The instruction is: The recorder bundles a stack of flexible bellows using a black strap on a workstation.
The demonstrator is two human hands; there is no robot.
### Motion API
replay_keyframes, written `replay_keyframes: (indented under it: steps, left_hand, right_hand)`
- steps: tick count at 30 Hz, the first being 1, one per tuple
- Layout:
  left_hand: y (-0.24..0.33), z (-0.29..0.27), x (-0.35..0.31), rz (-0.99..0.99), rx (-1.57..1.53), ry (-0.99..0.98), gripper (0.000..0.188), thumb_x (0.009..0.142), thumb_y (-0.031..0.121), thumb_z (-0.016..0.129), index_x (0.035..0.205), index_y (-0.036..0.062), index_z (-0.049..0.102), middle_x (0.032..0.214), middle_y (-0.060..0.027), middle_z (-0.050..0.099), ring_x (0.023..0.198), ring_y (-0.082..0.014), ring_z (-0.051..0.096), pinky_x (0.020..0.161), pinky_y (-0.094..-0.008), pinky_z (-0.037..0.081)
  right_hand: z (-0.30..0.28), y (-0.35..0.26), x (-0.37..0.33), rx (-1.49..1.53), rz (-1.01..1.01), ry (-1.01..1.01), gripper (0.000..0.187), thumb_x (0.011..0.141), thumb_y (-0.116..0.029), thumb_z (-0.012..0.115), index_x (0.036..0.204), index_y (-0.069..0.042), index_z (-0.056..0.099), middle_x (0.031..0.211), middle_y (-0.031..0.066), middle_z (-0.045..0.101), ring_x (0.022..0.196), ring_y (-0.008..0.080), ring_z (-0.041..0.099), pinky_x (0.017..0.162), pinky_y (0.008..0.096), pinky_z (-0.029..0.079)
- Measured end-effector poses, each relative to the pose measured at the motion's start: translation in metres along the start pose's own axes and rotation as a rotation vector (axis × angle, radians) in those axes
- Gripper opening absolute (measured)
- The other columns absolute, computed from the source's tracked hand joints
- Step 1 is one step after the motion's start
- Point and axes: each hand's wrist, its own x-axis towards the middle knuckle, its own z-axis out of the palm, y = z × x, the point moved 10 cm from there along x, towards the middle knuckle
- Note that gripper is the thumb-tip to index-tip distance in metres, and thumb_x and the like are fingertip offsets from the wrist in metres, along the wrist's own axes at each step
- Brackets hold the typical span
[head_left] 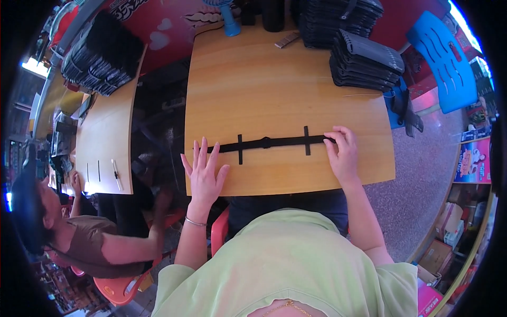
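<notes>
A long, narrow black strap (pixel 285 142) lies across the near part of the wooden table (pixel 285 100), with a small buckle-like lump (pixel 266 142) at its middle. Two short dark strips or marks (pixel 307 150) cross it at right angles, one on each side of the lump. My left hand (pixel 205 177) rests with fingers spread over the strap's left end, covering part of it. At the other end, thumb and fingers of my right hand (pixel 344 154) pinch the strap's tip.
Stacks of folded black goods (pixel 367 58) stand at the table's far right, with a small bar-shaped piece (pixel 287 40) and a blue fan (pixel 228 21) at the back. A blue chair (pixel 443 63) is beyond the right edge. At left, another person (pixel 105 238) sits by a second table (pixel 105 137).
</notes>
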Motion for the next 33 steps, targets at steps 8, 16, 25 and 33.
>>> replay_keyframes:
  steps: [8, 16, 25, 33]
  left_hand:
    - [0.013, -0.011, 0.015, 0.051, 0.019, 0.025, 0.055, 0.090, 0.032, 0.057, 0.140, 0.0108, 0.047, 0.153, -0.0134, 0.031, 0.145, -0.0328, 0.022, 0.115, -0.0570, 0.002]
    - [0.046, -0.014, 0.020, 0.151, -0.036, 0.066, 0.055, 0.084, 0.033, 0.067, 0.134, 0.0123, 0.053, 0.147, -0.0116, 0.041, 0.141, -0.0293, 0.031, 0.115, -0.0577, 0.005]
    - [0.068, -0.014, 0.019, 0.254, -0.130, 0.097, 0.042, 0.082, 0.028, 0.069, 0.121, 0.0125, 0.063, 0.138, -0.0096, 0.051, 0.135, -0.0296, 0.039, 0.114, -0.0562, 0.012]
    - [0.080, -0.078, 0.055, 0.108, -1.358, -0.002, 0.031, 0.094, 0.029, 0.055, 0.099, -0.0008, 0.064, 0.106, -0.0166, 0.062, 0.101, -0.0300, 0.062, 0.101, -0.0503, 0.041]
  right_hand:
    - [-0.006, -0.007, 0.000, -0.005, -0.046, 0.024, 0.031, 0.079, -0.011, 0.072, 0.109, -0.011, 0.065, 0.119, 0.0110, 0.052, 0.105, 0.0285, 0.052, 0.085, 0.0372, 0.047]
    - [-0.009, -0.012, -0.001, 0.020, -0.065, 0.032, 0.043, 0.077, -0.013, 0.075, 0.118, -0.014, 0.063, 0.124, 0.0109, 0.050, 0.110, 0.0288, 0.050, 0.086, 0.0362, 0.047]
    - [-0.011, -0.013, 0.000, 0.042, -0.094, 0.042, 0.053, 0.075, -0.011, 0.076, 0.125, -0.012, 0.058, 0.125, 0.0124, 0.050, 0.112, 0.0301, 0.050, 0.091, 0.0388, 0.045]
    - [-0.022, -0.001, -0.005, 0.081, -0.020, 0.125, 0.055, 0.080, -0.005, 0.070, 0.130, -0.004, 0.049, 0.127, 0.0158, 0.050, 0.115, 0.0299, 0.051, 0.093, 0.0369, 0.046]
